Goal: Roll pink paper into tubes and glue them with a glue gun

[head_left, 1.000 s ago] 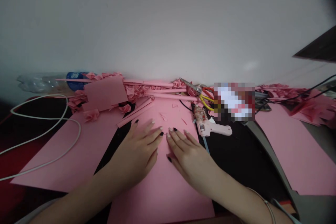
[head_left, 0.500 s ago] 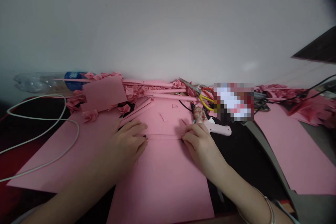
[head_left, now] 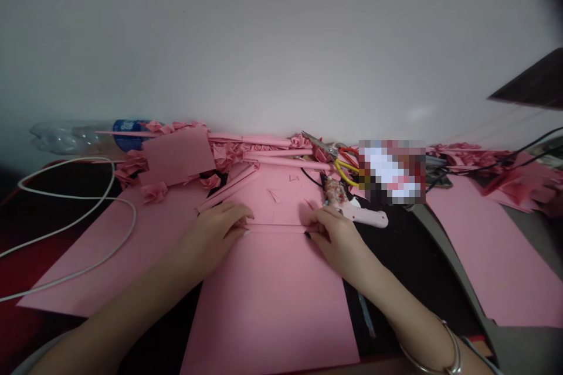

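Note:
A sheet of pink paper (head_left: 272, 299) lies lengthwise in front of me, its far edge turned over into a narrow strip (head_left: 277, 228). My left hand (head_left: 217, 231) is closed on the left end of that strip, fingers curled over it and thumb on the near side. At the right end, my right hand (head_left: 336, 234) pinches the same strip in a like way, dark thumbnail showing. Beyond the strip lies another pink paper surface (head_left: 250, 196) with small paper scraps (head_left: 275, 194) on it. A pale glue gun (head_left: 367, 215) rests just past my right hand.
Folded pink paper flowers (head_left: 153, 191) and paper rolls (head_left: 281, 161) crowd along the wall. Yellow-handled scissors (head_left: 345, 170), a plastic bottle (head_left: 70, 137) and a blurred-out patch are there too. A white cable (head_left: 65, 237) loops at left; more pink paper (head_left: 497, 252) lies right.
Both hands have shifted their fingers at the strip's ends, with fingertips now curled over it and thumbs on the near side. The view has moved slightly.

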The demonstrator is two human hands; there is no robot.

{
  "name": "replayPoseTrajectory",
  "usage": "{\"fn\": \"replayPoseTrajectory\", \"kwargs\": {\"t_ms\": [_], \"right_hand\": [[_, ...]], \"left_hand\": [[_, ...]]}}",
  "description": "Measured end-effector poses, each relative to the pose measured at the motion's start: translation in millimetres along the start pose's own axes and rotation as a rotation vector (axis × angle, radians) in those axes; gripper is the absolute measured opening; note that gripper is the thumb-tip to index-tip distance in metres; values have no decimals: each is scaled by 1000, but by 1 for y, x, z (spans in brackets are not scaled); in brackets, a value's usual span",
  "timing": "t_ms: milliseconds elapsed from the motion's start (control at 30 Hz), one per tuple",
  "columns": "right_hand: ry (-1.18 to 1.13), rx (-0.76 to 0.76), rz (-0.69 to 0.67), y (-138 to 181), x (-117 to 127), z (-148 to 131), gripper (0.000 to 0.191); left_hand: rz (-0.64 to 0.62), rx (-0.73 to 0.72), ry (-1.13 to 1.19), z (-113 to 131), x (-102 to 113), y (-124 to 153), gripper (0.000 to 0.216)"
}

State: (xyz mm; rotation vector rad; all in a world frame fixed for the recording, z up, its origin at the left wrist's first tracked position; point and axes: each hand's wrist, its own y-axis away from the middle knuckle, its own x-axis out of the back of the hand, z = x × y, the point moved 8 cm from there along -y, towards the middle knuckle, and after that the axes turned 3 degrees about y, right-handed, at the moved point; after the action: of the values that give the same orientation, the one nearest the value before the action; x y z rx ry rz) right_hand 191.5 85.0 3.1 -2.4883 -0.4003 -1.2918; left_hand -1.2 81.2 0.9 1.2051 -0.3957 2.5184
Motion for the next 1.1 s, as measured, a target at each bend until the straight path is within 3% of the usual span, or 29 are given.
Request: {"fn": "replayPoseTrajectory", "kwargs": {"t_ms": [167, 367, 667, 867, 967, 1100], "right_hand": [[7, -11, 11, 0, 0, 1, 19], [32, 83, 67, 4, 1, -8, 21], [195, 133, -132, 14, -13, -30, 30], [223, 194, -161, 18, -29, -50, 42], [160, 180, -142, 15, -28, -47, 35], [41, 104, -15, 9, -15, -28, 20]], "left_hand": [[-8, -53, 57, -3, -6, 1, 22], [57, -169, -53, 7, -4, -1, 26], [-77, -226, -314, 24, -15, 14, 33], [-115, -302, -342, 40, -36, 16, 52], [-87, -240, -304, 43, -30, 12, 41], [-80, -121, -228, 31, -20, 5, 18]]}}
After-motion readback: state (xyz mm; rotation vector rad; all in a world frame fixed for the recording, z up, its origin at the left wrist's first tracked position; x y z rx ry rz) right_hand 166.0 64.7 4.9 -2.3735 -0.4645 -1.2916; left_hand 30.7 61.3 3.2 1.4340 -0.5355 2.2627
